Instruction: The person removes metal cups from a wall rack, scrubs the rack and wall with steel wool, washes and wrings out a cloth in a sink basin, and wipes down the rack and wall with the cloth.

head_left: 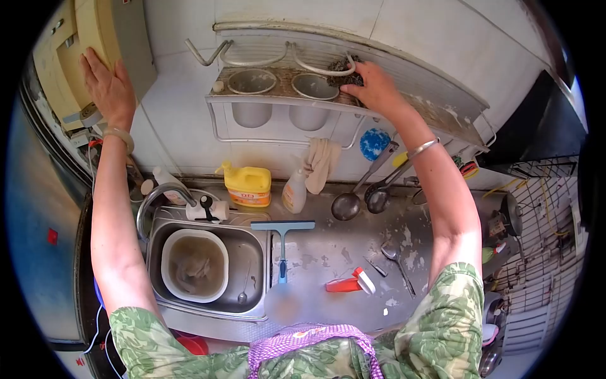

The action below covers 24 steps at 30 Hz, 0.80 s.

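Note:
My left hand [110, 88] lies with fingers stretched against a yellowish box-shaped wall unit [101, 38] at the upper left. My right hand [374, 87] is up at the metal wall rack [435, 110], its fingers closed on a dark steel wool scrubber [344, 77]. The scrubber is against the rack's dirty brown shelf, beside the right one of two round metal cups [309, 117] set into it. A curved rail [322, 71] passes just in front of the scrubber. Part of the scrubber is hidden by my fingers.
Below left is a sink [255, 268] holding a white basin [167, 259] of cloudy water. A yellow jug [247, 184], a spray bottle [294, 191] and hanging ladles [346, 206] line the wall. On the wet counter lie a squeegee [282, 243] and a red-and-white object [350, 283].

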Each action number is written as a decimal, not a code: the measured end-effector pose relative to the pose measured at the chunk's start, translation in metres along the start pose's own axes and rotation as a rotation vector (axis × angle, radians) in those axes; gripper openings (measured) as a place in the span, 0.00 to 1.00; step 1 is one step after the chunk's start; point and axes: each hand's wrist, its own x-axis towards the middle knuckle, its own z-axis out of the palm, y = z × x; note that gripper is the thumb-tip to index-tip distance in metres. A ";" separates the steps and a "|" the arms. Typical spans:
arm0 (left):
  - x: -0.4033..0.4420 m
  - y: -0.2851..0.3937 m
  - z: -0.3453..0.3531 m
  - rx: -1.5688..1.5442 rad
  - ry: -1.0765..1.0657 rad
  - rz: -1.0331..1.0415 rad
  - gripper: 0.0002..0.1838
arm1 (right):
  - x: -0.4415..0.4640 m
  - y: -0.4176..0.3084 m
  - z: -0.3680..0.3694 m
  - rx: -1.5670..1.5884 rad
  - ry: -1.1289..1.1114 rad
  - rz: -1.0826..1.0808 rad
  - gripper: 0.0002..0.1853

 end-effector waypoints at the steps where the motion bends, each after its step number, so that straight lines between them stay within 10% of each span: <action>1: 0.003 -0.002 0.003 -0.010 0.002 0.020 0.39 | -0.009 -0.005 0.002 -0.073 0.070 0.032 0.31; 5: -0.009 0.007 -0.003 -0.006 0.023 -0.075 0.37 | -0.062 -0.021 -0.017 -0.235 0.654 -0.283 0.23; 11: -0.012 0.045 -0.067 -0.130 0.045 0.036 0.28 | -0.072 -0.048 0.004 0.206 0.362 -0.469 0.18; 16: -0.097 0.198 -0.137 -1.229 -0.847 -0.992 0.22 | -0.052 -0.031 -0.003 -0.051 0.279 -0.364 0.17; 24: -0.089 0.269 -0.067 -1.467 -1.122 -1.343 0.48 | -0.055 -0.015 -0.046 -0.047 0.535 -0.344 0.16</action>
